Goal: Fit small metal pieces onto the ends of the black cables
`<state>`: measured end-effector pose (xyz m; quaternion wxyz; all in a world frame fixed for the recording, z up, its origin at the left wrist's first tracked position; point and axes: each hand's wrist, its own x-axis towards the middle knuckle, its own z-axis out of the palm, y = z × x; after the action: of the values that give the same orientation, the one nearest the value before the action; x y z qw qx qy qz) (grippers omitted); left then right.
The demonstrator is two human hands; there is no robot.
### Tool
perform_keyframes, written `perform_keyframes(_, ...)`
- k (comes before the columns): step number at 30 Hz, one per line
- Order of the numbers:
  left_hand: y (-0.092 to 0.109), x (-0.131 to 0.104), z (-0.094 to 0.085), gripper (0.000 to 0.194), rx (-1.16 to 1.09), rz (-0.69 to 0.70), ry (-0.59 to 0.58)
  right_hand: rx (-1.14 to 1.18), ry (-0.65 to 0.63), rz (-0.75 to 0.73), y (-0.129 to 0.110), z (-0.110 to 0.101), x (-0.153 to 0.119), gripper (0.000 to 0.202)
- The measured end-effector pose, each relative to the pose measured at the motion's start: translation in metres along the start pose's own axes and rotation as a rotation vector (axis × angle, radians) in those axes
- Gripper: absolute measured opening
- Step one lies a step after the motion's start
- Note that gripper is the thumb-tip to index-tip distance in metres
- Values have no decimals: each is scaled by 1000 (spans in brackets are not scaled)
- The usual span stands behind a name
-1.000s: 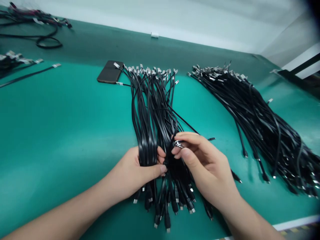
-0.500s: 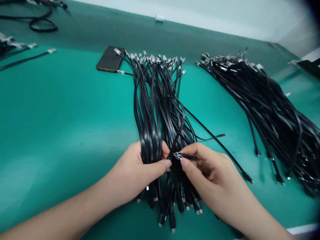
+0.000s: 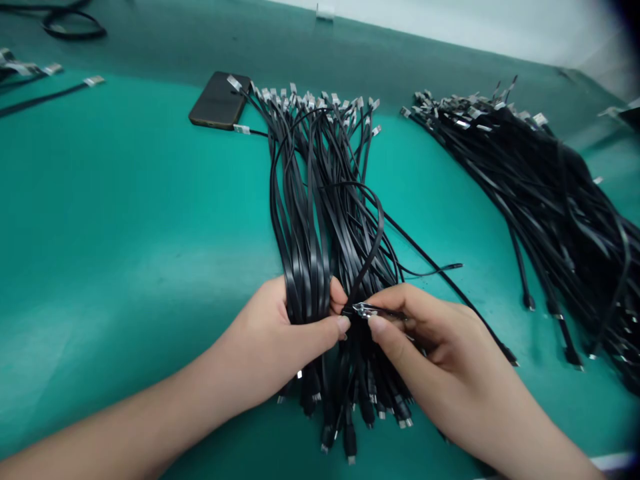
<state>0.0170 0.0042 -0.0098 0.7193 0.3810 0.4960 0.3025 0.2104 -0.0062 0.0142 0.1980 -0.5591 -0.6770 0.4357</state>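
A bundle of flat black USB cables lies lengthwise before me, silver plugs at the far end and smaller connectors at the near end. My left hand is wrapped round part of this bundle. Its thumb and fingertips also pinch the black end of one cable that arcs up out of the bundle. In my right hand is a small tool with a shiny metal tip and a dark body; fingers partly hide it, so its kind is unclear. The tip is right at the pinched cable end.
A dark phone lies beside the far plugs. On the right rests a large pile of black cables. More cables lie at the far left, with a coiled one behind them. The table mat is green.
The view has shifted slightly, so the cables and phone appear higher. Both hands keep their holds, with the metal tip still at the pinched cable end.
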Motion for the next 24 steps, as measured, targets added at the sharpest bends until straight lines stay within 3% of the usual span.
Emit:
perform_keyframes(6, -1, -1, 1, 15, 4, 24, 23, 37, -15, 9, 4, -2, 0, 17)
perform_keyframes(11, 0, 1, 1, 16, -25, 48, 34, 257, 174, -29, 4, -2, -2, 9)
perform_keyframes(14, 0, 4, 1, 13, -24, 70, -9, 540, 84, -118, 3, 3, 0, 12)
perform_keyframes(18, 0, 5, -2, 3, -8, 91, -118, 858, -29, -126, 7, 10, 6, 11)
perform_keyframes(24, -2, 8, -5, 3, -25, 102, -229, 907, -63, -148, 10, 13, 12, 12)
